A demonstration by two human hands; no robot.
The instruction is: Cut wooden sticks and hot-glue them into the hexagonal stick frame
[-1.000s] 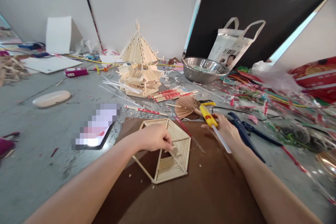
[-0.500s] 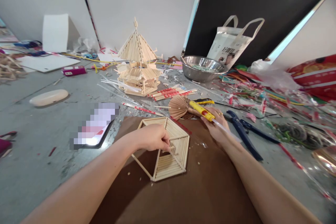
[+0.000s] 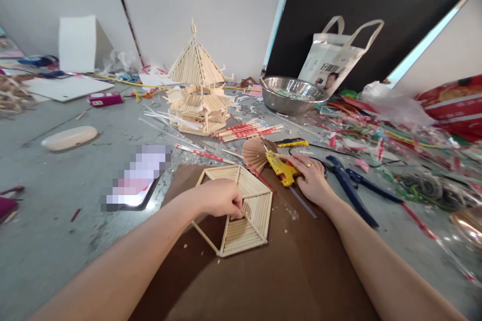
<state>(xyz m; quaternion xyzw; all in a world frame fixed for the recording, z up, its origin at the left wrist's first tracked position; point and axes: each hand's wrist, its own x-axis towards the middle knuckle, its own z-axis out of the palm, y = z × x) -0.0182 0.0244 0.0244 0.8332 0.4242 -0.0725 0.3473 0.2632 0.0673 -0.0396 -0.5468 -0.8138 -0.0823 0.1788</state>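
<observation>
A hexagonal lattice of thin wooden sticks [image 3: 256, 215] lies on the brown board, some of its triangular sections filled with parallel sticks. Over its centre, my left hand [image 3: 222, 198] is closed in a pinch, apparently on a short wooden stick that the fingertips mostly hide. The yellow hot glue gun [image 3: 282, 168] lies on its side at the board's far edge, a clear glue stick [image 3: 303, 203] jutting from its back. My right hand [image 3: 311, 178] rests at the gun's handle with fingers stretched out, touching it but not wrapped round it.
Behind stands a stick pagoda [image 3: 199, 90], with red-marked sticks [image 3: 244, 130] before it. A phone [image 3: 139, 175] lies left of the brown board [image 3: 301, 271]. Rightward are a brown paper fan [image 3: 256, 153], a utility knife [image 3: 291, 143], blue-handled pliers [image 3: 346, 190] and a metal bowl [image 3: 291, 105].
My right hand has laid the glue gun over onto its side and loosened its fingers. The left hand stays at the lattice's centre, shifting only slightly.
</observation>
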